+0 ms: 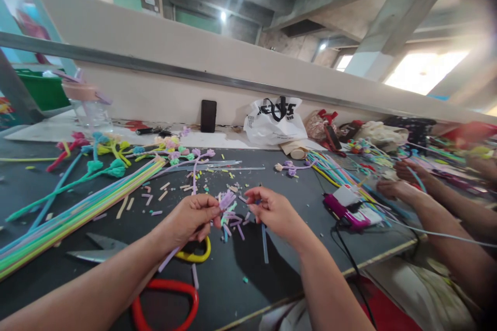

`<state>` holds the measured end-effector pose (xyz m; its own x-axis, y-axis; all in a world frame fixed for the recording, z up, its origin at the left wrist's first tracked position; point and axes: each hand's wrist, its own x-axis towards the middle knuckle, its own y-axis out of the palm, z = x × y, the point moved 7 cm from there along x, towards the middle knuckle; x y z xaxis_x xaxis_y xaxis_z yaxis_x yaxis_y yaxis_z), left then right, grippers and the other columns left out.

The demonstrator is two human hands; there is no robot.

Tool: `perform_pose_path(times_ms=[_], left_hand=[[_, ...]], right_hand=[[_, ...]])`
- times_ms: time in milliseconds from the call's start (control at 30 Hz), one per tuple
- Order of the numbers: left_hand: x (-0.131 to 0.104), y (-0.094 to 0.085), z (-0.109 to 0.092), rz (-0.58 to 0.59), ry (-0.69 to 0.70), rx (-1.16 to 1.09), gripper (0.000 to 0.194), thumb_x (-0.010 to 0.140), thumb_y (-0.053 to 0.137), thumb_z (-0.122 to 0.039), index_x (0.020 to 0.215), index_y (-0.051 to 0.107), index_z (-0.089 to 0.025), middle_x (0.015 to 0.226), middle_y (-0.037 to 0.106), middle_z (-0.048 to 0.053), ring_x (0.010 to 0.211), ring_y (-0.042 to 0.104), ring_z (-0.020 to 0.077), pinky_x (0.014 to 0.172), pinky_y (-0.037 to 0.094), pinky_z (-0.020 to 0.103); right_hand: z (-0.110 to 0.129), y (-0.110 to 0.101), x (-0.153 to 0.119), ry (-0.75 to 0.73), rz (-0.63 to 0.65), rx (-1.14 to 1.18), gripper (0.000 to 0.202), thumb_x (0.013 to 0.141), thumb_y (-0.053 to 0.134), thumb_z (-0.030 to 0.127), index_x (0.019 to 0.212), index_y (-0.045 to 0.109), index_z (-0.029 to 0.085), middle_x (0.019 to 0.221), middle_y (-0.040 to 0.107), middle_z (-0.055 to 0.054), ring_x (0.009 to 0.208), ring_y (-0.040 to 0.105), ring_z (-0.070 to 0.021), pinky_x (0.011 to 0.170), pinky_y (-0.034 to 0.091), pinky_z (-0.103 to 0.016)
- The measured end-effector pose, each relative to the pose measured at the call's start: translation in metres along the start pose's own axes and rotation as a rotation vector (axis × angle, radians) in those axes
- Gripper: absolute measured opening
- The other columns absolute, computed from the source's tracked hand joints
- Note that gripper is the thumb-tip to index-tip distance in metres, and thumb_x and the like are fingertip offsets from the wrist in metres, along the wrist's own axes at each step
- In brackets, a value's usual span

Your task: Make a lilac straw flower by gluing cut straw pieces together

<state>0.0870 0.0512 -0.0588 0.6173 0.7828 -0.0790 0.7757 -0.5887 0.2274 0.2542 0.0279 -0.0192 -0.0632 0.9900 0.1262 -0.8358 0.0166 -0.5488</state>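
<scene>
My left hand is closed on a light purple flower that looks made of fuzzy craft stems; a purple stem shows below the wrist. Just right of the flower, my right hand has its thumb and fingers drawn together in a pinch; whatever is between them is too small to tell. Under it, a translucent stick lies on the dark table. Short cut purple pieces are scattered beneath both hands. Large scissors with a red and a yellow handle lie under my left forearm, partly hidden by it.
A bundle of coloured stems and finished flowers lie to the left. A magenta glue gun with a black cord sits at right, near a co-worker's hands. Behind stand a phone and a white bag.
</scene>
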Motion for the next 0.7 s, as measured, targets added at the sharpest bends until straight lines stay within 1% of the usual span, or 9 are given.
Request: perform_pose_path(times_ms=[67, 133, 300, 400, 500, 567, 633, 700], left_hand=[[0.000, 0.000, 0.000, -0.010, -0.006, 0.001, 0.025, 0.072, 0.062, -0.036, 0.065, 0.053, -0.013, 0.057, 0.060, -0.002, 0.027, 0.037, 0.0005, 0.028, 0.014, 0.014], [0.001, -0.001, 0.000, -0.023, 0.000, -0.015, 0.025, 0.072, 0.062, -0.035, 0.064, 0.052, -0.013, 0.056, 0.059, -0.002, 0.027, 0.037, 0.0006, 0.028, 0.014, 0.014], [0.003, -0.004, -0.001, -0.029, 0.016, -0.094, 0.024, 0.072, 0.063, -0.034, 0.067, 0.051, -0.013, 0.059, 0.061, -0.001, 0.029, 0.038, 0.0004, 0.030, 0.016, 0.014], [0.003, -0.008, -0.004, -0.041, 0.051, -0.146, 0.023, 0.074, 0.062, -0.033, 0.068, 0.051, -0.014, 0.061, 0.062, -0.001, 0.030, 0.037, -0.0002, 0.031, 0.016, 0.014], [0.003, -0.012, -0.007, -0.070, 0.101, -0.204, 0.021, 0.074, 0.062, -0.032, 0.071, 0.052, -0.014, 0.060, 0.061, -0.002, 0.031, 0.037, -0.0001, 0.031, 0.017, 0.014], [0.003, -0.014, -0.009, -0.083, 0.126, -0.222, 0.020, 0.074, 0.063, -0.032, 0.072, 0.053, -0.014, 0.060, 0.061, -0.002, 0.032, 0.037, -0.0002, 0.031, 0.017, 0.014], [0.002, -0.016, -0.011, -0.093, 0.151, -0.228, 0.020, 0.075, 0.062, -0.032, 0.073, 0.055, -0.013, 0.061, 0.060, -0.002, 0.032, 0.036, -0.0006, 0.031, 0.016, 0.014], [0.001, -0.017, -0.014, -0.106, 0.174, -0.228, 0.020, 0.075, 0.062, -0.032, 0.074, 0.055, -0.013, 0.062, 0.060, -0.002, 0.032, 0.036, -0.0005, 0.032, 0.017, 0.014]], right_hand=[[-0.003, 0.003, 0.001, -0.042, -0.037, -0.131, 0.019, 0.073, 0.052, 0.014, 0.089, 0.061, 0.018, 0.074, 0.061, 0.000, 0.054, 0.052, -0.0087, 0.052, 0.043, -0.022], [-0.002, 0.009, 0.002, -0.078, -0.054, -0.208, 0.016, 0.072, 0.053, 0.012, 0.083, 0.063, 0.020, 0.069, 0.061, 0.000, 0.060, 0.054, -0.0117, 0.057, 0.043, -0.024], [0.013, 0.018, 0.007, -0.129, -0.045, -0.322, 0.017, 0.069, 0.056, 0.009, 0.076, 0.066, 0.020, 0.076, 0.065, -0.002, 0.073, 0.057, -0.0162, 0.069, 0.041, -0.028], [0.021, 0.009, 0.010, -0.116, -0.068, -0.378, 0.018, 0.070, 0.054, 0.010, 0.075, 0.067, 0.021, 0.077, 0.065, -0.003, 0.075, 0.057, -0.0168, 0.070, 0.040, -0.028], [0.022, -0.011, 0.010, -0.064, -0.147, -0.422, 0.018, 0.073, 0.050, 0.012, 0.077, 0.066, 0.020, 0.076, 0.065, -0.003, 0.075, 0.058, -0.0173, 0.069, 0.040, -0.028], [0.023, -0.018, 0.009, -0.034, -0.185, -0.442, 0.017, 0.075, 0.049, 0.014, 0.079, 0.065, 0.019, 0.075, 0.065, -0.003, 0.074, 0.058, -0.0172, 0.067, 0.040, -0.027], [0.024, -0.013, 0.009, -0.028, -0.173, -0.456, 0.017, 0.075, 0.049, 0.014, 0.079, 0.065, 0.018, 0.074, 0.065, -0.003, 0.071, 0.058, -0.0165, 0.066, 0.041, -0.027], [0.028, 0.005, 0.010, -0.047, -0.120, -0.467, 0.018, 0.074, 0.050, 0.011, 0.077, 0.065, 0.019, 0.075, 0.066, -0.002, 0.071, 0.058, -0.0156, 0.067, 0.041, -0.025]])
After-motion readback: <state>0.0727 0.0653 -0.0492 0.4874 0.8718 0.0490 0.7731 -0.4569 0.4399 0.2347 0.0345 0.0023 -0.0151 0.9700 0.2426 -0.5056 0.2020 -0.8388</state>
